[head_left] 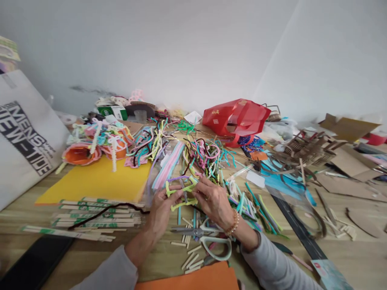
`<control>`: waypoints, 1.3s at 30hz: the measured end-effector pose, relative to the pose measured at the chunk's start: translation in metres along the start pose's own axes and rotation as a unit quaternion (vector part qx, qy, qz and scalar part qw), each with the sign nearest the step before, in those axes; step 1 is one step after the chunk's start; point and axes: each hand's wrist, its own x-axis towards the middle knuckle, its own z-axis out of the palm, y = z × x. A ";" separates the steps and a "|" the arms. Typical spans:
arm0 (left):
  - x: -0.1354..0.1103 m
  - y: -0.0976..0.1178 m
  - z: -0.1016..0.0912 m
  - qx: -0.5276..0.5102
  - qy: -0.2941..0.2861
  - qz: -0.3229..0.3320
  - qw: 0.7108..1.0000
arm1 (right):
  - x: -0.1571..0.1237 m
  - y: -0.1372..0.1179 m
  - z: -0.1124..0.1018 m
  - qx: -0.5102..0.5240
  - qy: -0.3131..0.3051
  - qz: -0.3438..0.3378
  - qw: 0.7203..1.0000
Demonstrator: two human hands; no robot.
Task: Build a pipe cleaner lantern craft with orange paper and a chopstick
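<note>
Both my hands hold a small yellow-green pipe-cleaner frame [189,188] above the middle of the table. My left hand [159,214] pinches its left side between thumb and fingers. At the right end, the fingertips of my right hand [216,203] are closed on it. A purple pipe cleaner [178,178] runs along the top of the frame. Extending left from beneath my left hand is a dark brown pipe cleaner [111,206]. White-handled scissors [196,232] lie just below the hands, beside short pale sticks [191,259].
Bundles of coloured pipe cleaners [208,155] lie beyond my hands. Yellow sheets [99,181] and wrapped chopsticks [90,217] are on the left, near a white bag [27,141]. A red bag [232,119] stands at the back. Brown woven strips [311,149] and cardboard [350,161] crowd the right.
</note>
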 end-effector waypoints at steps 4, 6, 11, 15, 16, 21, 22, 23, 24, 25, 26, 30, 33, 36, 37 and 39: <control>0.002 0.002 0.002 -0.030 -0.020 -0.025 0.999 | -0.004 -0.004 0.010 -0.042 0.028 -0.026 0.998; 0.003 0.001 0.002 -0.043 -0.036 -0.036 0.998 | -0.005 -0.004 0.013 -0.050 0.043 -0.030 0.997; 0.002 0.002 0.005 -0.061 -0.061 -0.055 0.995 | -0.006 -0.002 0.016 -0.043 0.057 -0.027 0.997; 0.001 0.004 0.006 -0.042 -0.050 -0.046 0.997 | -0.005 -0.003 0.015 -0.026 0.058 -0.014 0.998; 0.001 0.004 0.005 -0.029 -0.038 -0.039 0.998 | -0.005 -0.003 0.015 -0.015 0.058 -0.010 0.998; -0.002 0.006 0.003 0.084 0.015 0.044 0.995 | -0.005 -0.005 0.016 0.047 0.052 0.015 0.997; -0.003 0.007 0.003 0.112 0.021 0.065 0.991 | -0.005 -0.005 0.016 0.058 0.052 0.020 0.997; -0.004 0.007 0.002 0.138 0.026 0.084 0.987 | -0.005 -0.005 0.016 0.068 0.050 0.025 0.996; -0.005 0.007 0.002 0.160 0.030 0.098 0.982 | -0.005 -0.005 0.016 0.076 0.048 0.028 0.996; -0.005 0.007 0.002 0.178 0.033 0.107 0.978 | -0.005 -0.006 0.016 0.084 0.045 0.030 0.995; -0.006 0.007 0.001 0.190 0.035 0.112 0.975 | -0.005 -0.006 0.016 0.090 0.043 0.032 0.995; -0.007 0.007 0.001 0.211 0.028 0.118 0.970 | -0.004 -0.008 0.015 0.117 0.035 0.050 0.991; -0.009 0.012 0.002 0.243 0.023 0.151 0.958 | -0.004 -0.011 0.014 0.151 0.024 0.081 0.985; -0.011 0.017 0.003 0.265 0.023 0.196 0.944 | -0.004 -0.015 0.012 0.208 -0.007 0.110 0.972; -0.011 0.019 0.003 0.270 0.021 0.212 0.939 | -0.003 -0.016 0.011 0.228 -0.017 0.118 0.966; -0.013 0.020 0.003 0.279 0.014 0.242 0.929 | -0.003 -0.018 0.011 0.266 -0.030 0.135 0.954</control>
